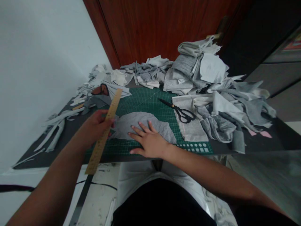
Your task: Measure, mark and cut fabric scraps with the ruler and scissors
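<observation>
A grey piece of fabric [141, 124] lies on the green cutting mat [145, 100]. My right hand [148, 141] rests flat on the fabric's near edge, fingers stretched out. My left hand [96, 125] is closed around a long wooden ruler [104, 130], which runs slanted from the mat's far left corner down past the table's front edge, just left of the fabric.
Black scissors [181, 111] lie on the mat to the right, partly on a pale fabric sheet [191, 125]. Heaps of grey and white fabric scraps [211, 84] fill the back and right of the dark table [270, 141]. Strips [55, 125] lie at left. A wooden door [164, 28] stands behind.
</observation>
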A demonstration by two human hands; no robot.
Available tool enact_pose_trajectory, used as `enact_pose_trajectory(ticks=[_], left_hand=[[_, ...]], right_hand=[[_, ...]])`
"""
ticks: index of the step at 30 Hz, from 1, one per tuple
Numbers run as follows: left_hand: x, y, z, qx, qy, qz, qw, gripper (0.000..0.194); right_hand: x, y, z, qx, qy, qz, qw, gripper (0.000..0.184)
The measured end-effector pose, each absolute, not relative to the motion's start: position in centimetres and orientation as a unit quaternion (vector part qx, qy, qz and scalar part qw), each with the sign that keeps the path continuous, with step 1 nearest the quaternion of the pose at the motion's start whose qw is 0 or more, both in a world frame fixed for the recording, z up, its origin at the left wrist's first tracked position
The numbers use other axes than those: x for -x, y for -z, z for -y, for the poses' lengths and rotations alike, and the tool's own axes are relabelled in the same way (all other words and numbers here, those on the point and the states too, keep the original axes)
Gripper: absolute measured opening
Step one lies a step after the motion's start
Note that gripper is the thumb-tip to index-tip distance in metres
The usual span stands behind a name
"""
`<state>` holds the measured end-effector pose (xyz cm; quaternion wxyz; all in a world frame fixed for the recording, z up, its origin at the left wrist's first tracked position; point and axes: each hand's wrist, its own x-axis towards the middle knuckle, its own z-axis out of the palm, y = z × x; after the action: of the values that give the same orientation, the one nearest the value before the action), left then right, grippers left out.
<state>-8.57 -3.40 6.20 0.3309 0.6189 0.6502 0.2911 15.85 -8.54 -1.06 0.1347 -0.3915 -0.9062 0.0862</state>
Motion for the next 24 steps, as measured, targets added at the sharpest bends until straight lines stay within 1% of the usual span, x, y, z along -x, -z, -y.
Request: enact_pose_trajectory(ticks=[2, 3, 4, 7, 8, 10, 12, 15, 19, 24], left_hand=[[5.9, -5.0, 3.5, -0.613, -0.312, -0.609, 0.396, 0.069], [4.7, -4.2, 3.3, -0.613, -0.317, -0.595, 0.413, 0.075], [3.5, -3.4, 3.0, -0.617, -0.32, -0.584, 0.419, 0.073], [1.3, -1.0, 1.9, -0.647, -0.308, -0.561, 0.415, 0.048], [1.0, -0.4, 1.6, -0.662, -0.309, -0.558, 0.394, 0.042], [0.9, 0.5, 1.1, -0.698, -0.313, -0.56, 0.318, 0.036], [1.4, 1.0, 0.9, -0.733, -0.296, -0.565, 0.236, 0.037], [2.3, 1.1, 0.9, -0.77, -0.251, -0.567, 0.152, 0.039], [2.8, 1.1, 1.4, -0.802, -0.19, -0.56, 0.084, 0.04], [3.7, 1.7, 2.3, -0.799, -0.154, -0.579, 0.052, 0.045]], right_hand=[[-16.4, 1.0, 8.7, 0.444, -0.083, 0.881, 0.14, 0.085], [-16.8, 1.0, 8.8, 0.468, -0.084, 0.869, 0.136, 0.087], [-17.3, 1.1, 8.9, 0.485, -0.086, 0.86, 0.131, 0.09], [-18.8, 1.3, 9.1, 0.511, -0.089, 0.846, 0.121, 0.089], [-19.4, 1.3, 9.2, 0.519, -0.091, 0.841, 0.123, 0.086], [-20.3, 1.4, 9.3, 0.538, -0.093, 0.828, 0.127, 0.082], [-21.0, 1.5, 9.4, 0.547, -0.09, 0.822, 0.13, 0.08], [-21.8, 1.6, 9.5, 0.543, -0.082, 0.824, 0.135, 0.081], [-22.4, 1.8, 9.4, 0.533, -0.076, 0.831, 0.139, 0.08], [-22.4, 1.8, 9.5, 0.53, -0.07, 0.835, 0.131, 0.078]])
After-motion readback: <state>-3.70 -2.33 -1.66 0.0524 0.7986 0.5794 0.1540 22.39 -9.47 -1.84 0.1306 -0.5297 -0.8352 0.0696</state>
